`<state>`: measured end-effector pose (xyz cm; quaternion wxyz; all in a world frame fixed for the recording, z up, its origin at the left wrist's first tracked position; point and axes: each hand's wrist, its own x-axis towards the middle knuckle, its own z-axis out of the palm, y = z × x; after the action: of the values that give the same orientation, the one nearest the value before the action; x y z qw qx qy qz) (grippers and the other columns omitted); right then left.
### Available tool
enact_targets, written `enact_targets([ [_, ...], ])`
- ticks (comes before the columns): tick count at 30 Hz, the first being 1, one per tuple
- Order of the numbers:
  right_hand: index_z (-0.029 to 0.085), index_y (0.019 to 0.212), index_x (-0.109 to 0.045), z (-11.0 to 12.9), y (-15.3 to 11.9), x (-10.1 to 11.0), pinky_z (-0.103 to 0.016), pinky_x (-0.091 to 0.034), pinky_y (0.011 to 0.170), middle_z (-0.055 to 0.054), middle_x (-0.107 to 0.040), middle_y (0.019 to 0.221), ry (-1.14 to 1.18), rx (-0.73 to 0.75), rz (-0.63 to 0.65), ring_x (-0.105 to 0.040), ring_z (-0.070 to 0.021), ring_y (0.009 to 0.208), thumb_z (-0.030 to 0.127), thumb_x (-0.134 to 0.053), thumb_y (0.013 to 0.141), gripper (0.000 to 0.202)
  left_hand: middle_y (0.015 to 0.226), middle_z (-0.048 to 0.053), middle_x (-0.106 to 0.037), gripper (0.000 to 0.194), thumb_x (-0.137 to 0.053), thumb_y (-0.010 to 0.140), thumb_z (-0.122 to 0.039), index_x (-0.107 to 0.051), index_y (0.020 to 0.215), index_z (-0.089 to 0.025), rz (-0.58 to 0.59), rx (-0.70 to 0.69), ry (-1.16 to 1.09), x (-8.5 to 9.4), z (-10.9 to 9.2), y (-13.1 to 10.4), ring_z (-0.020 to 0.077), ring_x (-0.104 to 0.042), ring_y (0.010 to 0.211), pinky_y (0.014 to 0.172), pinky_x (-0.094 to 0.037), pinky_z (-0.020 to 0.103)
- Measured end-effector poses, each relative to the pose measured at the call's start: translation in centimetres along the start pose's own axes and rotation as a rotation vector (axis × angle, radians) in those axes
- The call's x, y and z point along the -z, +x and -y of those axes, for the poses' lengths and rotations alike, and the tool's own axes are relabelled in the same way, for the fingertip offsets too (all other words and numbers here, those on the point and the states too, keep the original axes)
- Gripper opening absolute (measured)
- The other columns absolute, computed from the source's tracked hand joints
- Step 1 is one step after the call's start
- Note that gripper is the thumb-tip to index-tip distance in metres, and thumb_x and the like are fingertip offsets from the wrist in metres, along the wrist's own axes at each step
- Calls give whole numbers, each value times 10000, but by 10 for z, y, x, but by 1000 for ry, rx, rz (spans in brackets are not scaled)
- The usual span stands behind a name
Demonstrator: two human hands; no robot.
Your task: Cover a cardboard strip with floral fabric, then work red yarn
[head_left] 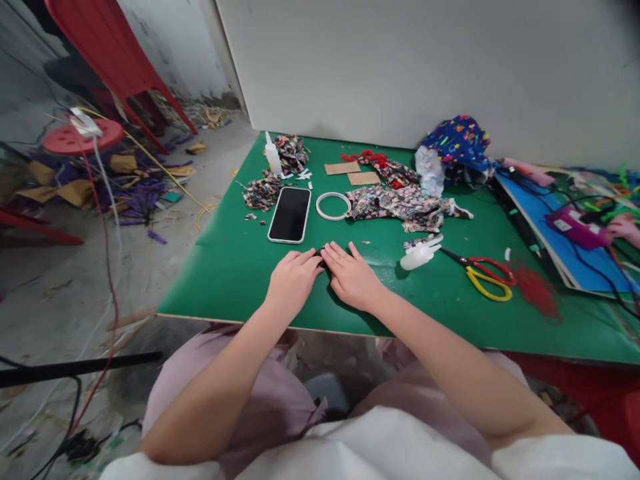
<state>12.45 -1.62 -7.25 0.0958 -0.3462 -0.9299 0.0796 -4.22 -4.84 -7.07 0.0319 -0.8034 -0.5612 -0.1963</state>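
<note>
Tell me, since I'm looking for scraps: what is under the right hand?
Part of a dark piece shows at the edge of the right hand, beside the left hand. Whatever lies beneath the right palm is covered.

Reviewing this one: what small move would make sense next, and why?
Probably to ease the right hand back slightly, so the dark piece can be checked. Both it and the left hand are at that piece, low over the table, and together they hide most of it.
</note>
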Motion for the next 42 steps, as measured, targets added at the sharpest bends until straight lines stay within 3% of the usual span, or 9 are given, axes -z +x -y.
enact_targets([
  [11,23,1348,-360,0,1,0,-497,-171,1118,-158,-364,1425,-16,10,5,-298,-251,1346,184,-355,831,541,1116,121,-655,265,-479,870,-265,-669,994,-128,66,75,-37,0,-1,4,229,-578,934,865,-463,374],
  [20,34,1356,-351,-2,0,-4,-478,-206,1114,-156,-357,1429,-50,29,-19,-295,-243,1348,181,-346,848,528,1196,111,-611,307,-507,857,-271,-632,1112,-155,188,3,-87,14,13,2,216,-544,1080,951,-431,348],
  [27,43,1354,-358,1,-1,-6,-462,-243,1103,-160,-354,1430,-56,-6,-40,-306,-247,1342,270,-303,911,501,1178,111,-619,295,-499,856,-233,-634,1107,-161,254,10,-155,17,15,7,224,-537,1107,960,-417,351],
  [31,70,1363,-347,1,-2,-6,-480,-250,1095,-145,-356,1433,-53,0,-53,-294,-248,1348,318,-306,919,511,1135,100,-642,269,-512,844,-226,-649,1069,-169,248,46,-216,26,10,15,217,-565,1062,945,-421,336],
  [36,113,1345,-389,4,-5,-3,-525,-216,1094,-110,-344,1447,-84,10,-127,-253,-276,1361,382,-304,922,508,1157,128,-620,373,-423,886,-307,-573,1175,-125,134,212,-303,30,2,30,227,-558,1068,934,-419,347],
  [38,103,1328,-413,5,-6,-1,-526,-190,1104,-110,-379,1430,-105,35,-154,-250,-278,1361,353,-307,924,488,1072,115,-656,376,-440,874,-352,-591,1141,-135,114,270,-353,27,-1,35,221,-602,974,867,-456,335],
  [42,96,1310,-438,6,-7,-1,-517,-189,1110,-106,-400,1419,-123,89,-189,-251,-277,1360,322,-336,914,467,719,12,-689,297,-431,868,-378,-658,924,-195,128,365,-469,19,-3,41,129,-612,554,576,-479,240],
])
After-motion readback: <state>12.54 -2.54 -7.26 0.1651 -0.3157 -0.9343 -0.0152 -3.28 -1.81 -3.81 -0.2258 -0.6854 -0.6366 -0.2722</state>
